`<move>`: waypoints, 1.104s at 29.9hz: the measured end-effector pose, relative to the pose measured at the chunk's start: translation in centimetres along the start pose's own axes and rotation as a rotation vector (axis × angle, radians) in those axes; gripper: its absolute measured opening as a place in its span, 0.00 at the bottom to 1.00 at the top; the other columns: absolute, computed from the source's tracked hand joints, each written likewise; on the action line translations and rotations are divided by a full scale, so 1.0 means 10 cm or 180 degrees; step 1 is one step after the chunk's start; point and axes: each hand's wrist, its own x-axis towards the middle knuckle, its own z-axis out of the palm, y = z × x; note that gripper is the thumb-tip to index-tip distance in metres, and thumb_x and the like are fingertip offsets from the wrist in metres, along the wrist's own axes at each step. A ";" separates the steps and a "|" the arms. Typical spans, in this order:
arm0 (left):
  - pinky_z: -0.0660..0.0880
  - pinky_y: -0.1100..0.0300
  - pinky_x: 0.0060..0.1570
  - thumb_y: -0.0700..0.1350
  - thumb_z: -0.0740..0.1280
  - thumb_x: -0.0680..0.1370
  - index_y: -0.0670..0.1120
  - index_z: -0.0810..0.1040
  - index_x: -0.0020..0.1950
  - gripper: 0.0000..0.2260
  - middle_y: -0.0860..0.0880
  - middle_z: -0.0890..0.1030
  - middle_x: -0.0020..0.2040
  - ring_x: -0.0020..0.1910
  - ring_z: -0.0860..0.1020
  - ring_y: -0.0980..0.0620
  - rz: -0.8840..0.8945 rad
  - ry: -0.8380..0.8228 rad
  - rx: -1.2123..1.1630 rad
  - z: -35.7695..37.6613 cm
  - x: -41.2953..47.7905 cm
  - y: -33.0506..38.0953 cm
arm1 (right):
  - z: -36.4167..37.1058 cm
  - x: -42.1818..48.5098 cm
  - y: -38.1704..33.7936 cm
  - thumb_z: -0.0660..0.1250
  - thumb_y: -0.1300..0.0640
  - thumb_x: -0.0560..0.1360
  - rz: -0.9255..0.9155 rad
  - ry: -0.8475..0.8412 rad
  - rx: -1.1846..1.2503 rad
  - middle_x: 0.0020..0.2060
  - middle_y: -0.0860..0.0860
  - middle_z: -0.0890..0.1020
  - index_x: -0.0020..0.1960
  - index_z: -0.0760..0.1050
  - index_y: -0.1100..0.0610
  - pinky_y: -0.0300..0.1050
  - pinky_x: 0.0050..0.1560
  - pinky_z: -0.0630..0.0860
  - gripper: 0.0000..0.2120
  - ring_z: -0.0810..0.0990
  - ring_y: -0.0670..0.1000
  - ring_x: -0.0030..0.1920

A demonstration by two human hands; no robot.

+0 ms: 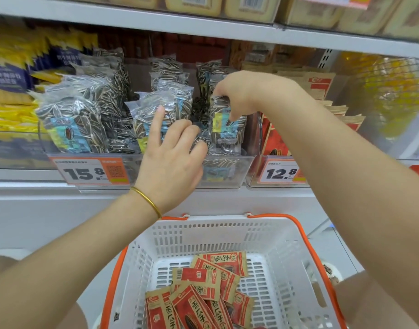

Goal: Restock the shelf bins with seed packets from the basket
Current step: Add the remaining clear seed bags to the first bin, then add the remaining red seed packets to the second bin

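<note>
Packet: a clear seed packet [227, 124] stands at the right end of the shelf bin [227, 181], its top pinched by the right hand [237, 93].
Left hand [172, 150]: forefinger against the middle packets; whether it grasps anything is unclear.
Basket [305, 236]: red packets [203, 293] lie inside, so restocking looks unfinished.

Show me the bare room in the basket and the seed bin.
In the basket, bare floor in the back left corner and along the right wall beside the red packets; front middle crowded. In the seed bin, only a gap between the middle stack and the packet the right hand grips; left stack packed.
</note>
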 end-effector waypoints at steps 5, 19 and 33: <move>0.55 0.35 0.68 0.41 0.61 0.74 0.43 0.77 0.42 0.06 0.41 0.79 0.54 0.58 0.75 0.40 -0.0010 0.0009 -0.0016 0.00 0.01 0.00 | 0.13 -0.02 0.06 0.71 0.64 0.72 0.0177 0.0508 0.0414 0.59 0.59 0.73 0.64 0.66 0.62 0.50 0.49 0.69 0.23 0.72 0.59 0.55; 0.56 0.35 0.68 0.41 0.60 0.73 0.43 0.78 0.46 0.08 0.42 0.79 0.55 0.60 0.75 0.40 -0.0017 -0.0067 -0.0090 -0.03 0.02 0.05 | 0.28 -0.19 0.13 0.65 0.69 0.73 0.0316 0.1243 0.0298 0.59 0.59 0.72 0.67 0.67 0.60 0.52 0.50 0.69 0.23 0.70 0.61 0.60; 0.69 0.52 0.41 0.41 0.56 0.70 0.45 0.77 0.41 0.10 0.45 0.80 0.44 0.44 0.77 0.43 0.1638 -0.1477 -0.0980 0.15 -0.91 0.64 | 2.57 -1.11 -0.25 0.62 0.67 0.74 0.0624 -0.0421 0.2585 0.49 0.54 0.82 0.53 0.79 0.61 0.41 0.50 0.73 0.11 0.80 0.52 0.49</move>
